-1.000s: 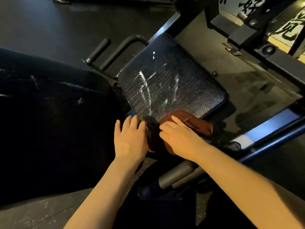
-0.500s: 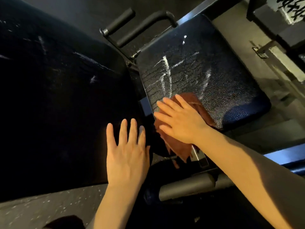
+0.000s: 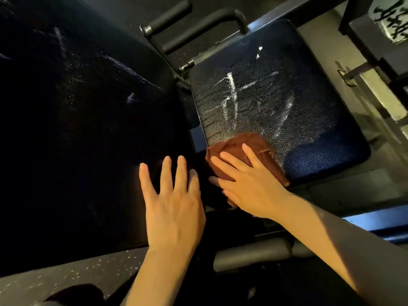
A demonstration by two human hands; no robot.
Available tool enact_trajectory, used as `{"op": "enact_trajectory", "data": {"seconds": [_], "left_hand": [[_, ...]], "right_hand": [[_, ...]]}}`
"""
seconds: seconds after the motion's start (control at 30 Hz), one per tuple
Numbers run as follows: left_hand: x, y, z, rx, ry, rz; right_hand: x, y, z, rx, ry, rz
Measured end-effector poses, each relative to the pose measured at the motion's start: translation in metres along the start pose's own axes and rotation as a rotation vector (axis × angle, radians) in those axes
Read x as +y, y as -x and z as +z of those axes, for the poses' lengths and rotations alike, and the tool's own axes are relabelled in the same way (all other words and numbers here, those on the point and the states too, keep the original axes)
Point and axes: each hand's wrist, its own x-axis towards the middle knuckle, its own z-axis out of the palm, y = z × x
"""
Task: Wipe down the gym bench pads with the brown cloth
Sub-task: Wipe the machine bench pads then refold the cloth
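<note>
I am pressing the brown cloth (image 3: 237,149) flat under my right hand (image 3: 251,186), fingers straight and spread, no curled grip on it, at the near corner of the smaller seat pad (image 3: 313,120). My left hand (image 3: 174,208) is resting open on the large back pad (image 3: 77,140), holding nothing. I am judging the work barely begun: white streaks and droplets are showing across most of the seat pad, and the back pad is carrying streaks too.
</note>
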Motion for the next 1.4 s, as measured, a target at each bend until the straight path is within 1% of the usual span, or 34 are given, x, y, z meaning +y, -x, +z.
{"op": "enact_trajectory", "data": {"seconds": [0.1, 0.17, 0.23, 0.37, 0.53, 0.7, 0.8, 0.9, 0.97, 1.03, 1.13, 1.2, 1.3, 1.4], "left_hand": [[-0.002, 0.001, 0.003, 0.01, 0.02, 0.015], [-0.004, 0.002, 0.004, 0.005, 0.101, 0.007], [-0.006, 0.003, 0.013, 0.06, 0.146, 0.05], [-0.007, 0.007, 0.02, 0.139, 0.143, 0.122], [-0.008, 0.008, 0.024, 0.166, 0.144, 0.111], [-0.006, 0.004, 0.02, 0.127, 0.208, 0.069], [-0.006, 0.003, 0.017, 0.138, 0.205, 0.032], [-0.005, 0.004, 0.014, 0.135, 0.183, 0.009], [-0.005, 0.005, 0.013, 0.145, 0.191, 0.001], [-0.004, 0.005, 0.013, 0.147, 0.194, -0.004], [-0.003, 0.005, 0.015, 0.161, 0.224, -0.014], [-0.002, 0.004, 0.016, 0.163, 0.243, -0.015], [-0.003, 0.003, 0.018, 0.149, 0.25, 0.009], [-0.003, 0.002, 0.019, 0.142, 0.258, 0.033]], "right_hand": [[-0.006, -0.028, -0.009, -0.05, 0.043, 0.064], [-0.009, -0.049, -0.015, -0.164, 0.108, 0.105], [-0.003, -0.073, -0.02, -0.192, 0.15, 0.141], [0.019, -0.116, -0.021, -0.074, 0.086, 0.237], [0.024, -0.129, -0.022, -0.03, 0.081, 0.309], [0.016, -0.087, -0.017, -0.014, 0.009, 0.306], [0.001, -0.046, -0.007, 0.043, -0.034, 0.314], [-0.011, -0.013, -0.003, 0.038, -0.007, 0.29], [-0.015, -0.01, -0.003, -0.003, 0.002, 0.304], [-0.015, -0.021, -0.008, -0.002, 0.02, 0.355], [-0.006, -0.051, -0.014, -0.057, 0.058, 0.403], [-0.001, -0.072, -0.016, -0.065, 0.069, 0.46], [0.006, -0.107, -0.018, -0.042, 0.05, 0.567], [0.018, -0.138, -0.023, -0.039, 0.017, 0.636]]}}
